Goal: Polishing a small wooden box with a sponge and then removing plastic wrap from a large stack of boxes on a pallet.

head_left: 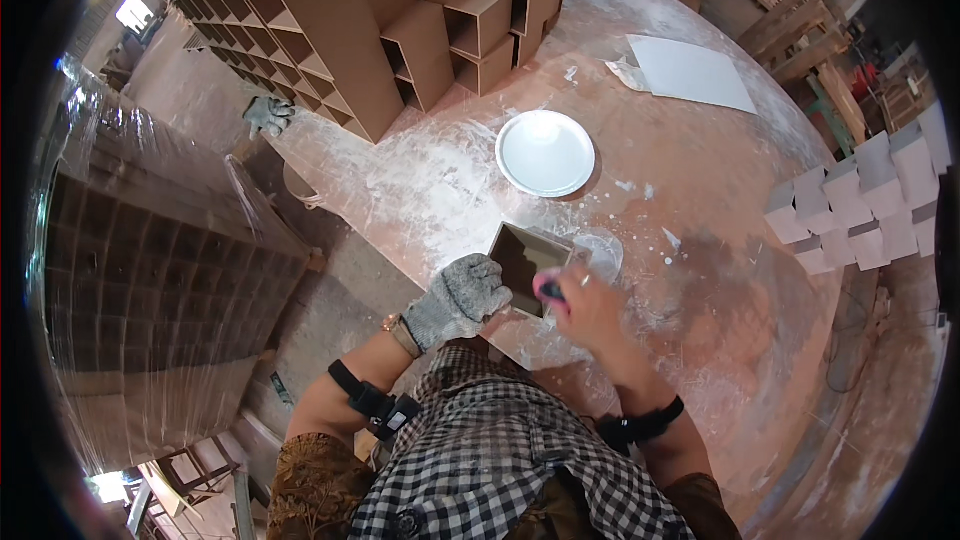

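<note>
My left hand [462,298], in a grey knitted glove, is closed on the near left edge of an open brown box [510,258]. The box sits at the table's near edge, its opening facing up and its inside partly shadowed. At the box's right side, my bare right hand [592,312] is closed around a small pink and dark object [548,290]; motion blur hides its kind. Just beyond the box stands a round white dish [545,153] with white matter in it. A pale wet-looking patch [600,256] lies beside the box on the table.
Brown open boxes [345,30] are stacked at the far left of the dusty table [690,190]. A grey glove [268,115] lies by its left edge. White sheets [695,72] lie at the back, white boxes [870,190] are piled right, and a film-wrapped stack [160,310] stands left.
</note>
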The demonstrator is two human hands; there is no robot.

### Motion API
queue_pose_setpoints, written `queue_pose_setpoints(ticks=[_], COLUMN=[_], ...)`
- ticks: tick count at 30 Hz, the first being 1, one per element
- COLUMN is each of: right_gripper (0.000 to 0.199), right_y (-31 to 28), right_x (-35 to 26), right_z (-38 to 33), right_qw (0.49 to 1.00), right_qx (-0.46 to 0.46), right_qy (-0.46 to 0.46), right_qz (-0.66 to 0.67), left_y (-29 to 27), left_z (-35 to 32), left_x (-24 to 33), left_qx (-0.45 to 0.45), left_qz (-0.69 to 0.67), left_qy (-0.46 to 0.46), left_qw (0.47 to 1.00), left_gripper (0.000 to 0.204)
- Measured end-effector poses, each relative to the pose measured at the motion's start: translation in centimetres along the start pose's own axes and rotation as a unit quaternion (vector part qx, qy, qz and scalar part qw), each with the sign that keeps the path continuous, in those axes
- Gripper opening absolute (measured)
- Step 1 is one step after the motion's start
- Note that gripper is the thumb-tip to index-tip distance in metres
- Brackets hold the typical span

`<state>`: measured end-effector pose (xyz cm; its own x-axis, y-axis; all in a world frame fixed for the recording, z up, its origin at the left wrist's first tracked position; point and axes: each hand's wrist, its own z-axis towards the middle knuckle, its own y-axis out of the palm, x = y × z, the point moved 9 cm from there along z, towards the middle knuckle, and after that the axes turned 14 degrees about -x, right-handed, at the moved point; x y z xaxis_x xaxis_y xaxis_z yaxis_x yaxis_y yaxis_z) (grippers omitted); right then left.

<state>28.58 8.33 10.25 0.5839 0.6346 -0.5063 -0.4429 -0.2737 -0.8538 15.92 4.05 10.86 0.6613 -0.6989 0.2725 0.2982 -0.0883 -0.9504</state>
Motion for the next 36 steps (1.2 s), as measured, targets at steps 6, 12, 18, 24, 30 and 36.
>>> queue_pose_setpoints(ticks=[6, 12, 18, 24, 30, 36], right_gripper=[0.023, 0.018, 0.011, 0.019, 0.028, 0.031], right_y=[3.1, -0.3, -3.9, -4.8, -4.2, -4.5], right_x=[-0.5, 6.2, 9.1, 9.8, 4.2, 1.1], right_z=[-5.3, -11.0, -14.2, -18.5, -15.1, -8.4], right_qw=[0.965, 0.845, 0.804, 0.895, 0.963, 0.986], right_qx=[-0.084, 0.138, 0.269, 0.227, 0.122, 0.097], right_qy=[0.027, 0.226, 0.232, 0.273, 0.2, 0.133], right_qz=[0.246, 0.464, 0.476, 0.269, 0.134, -0.025], left_y=[-0.3, 1.8, 2.9, -1.3, 1.0, 3.7], left_z=[0.0, 1.4, 6.8, 6.7, 4.6, 4.1], left_x=[0.6, 2.6, 8.6, 4.4, 4.5, 4.5], left_qx=[0.038, -0.087, -0.042, -0.026, -0.188, -0.29], left_qz=[0.02, 0.027, -0.054, -0.089, 0.03, 0.03], left_qy=[0.027, -0.033, -0.044, 0.021, 0.204, 0.266], left_qw=[0.999, 0.995, 0.997, 0.995, 0.96, 0.919], left_gripper=[0.015, 0.017, 0.013, 0.021, 0.027, 0.023])
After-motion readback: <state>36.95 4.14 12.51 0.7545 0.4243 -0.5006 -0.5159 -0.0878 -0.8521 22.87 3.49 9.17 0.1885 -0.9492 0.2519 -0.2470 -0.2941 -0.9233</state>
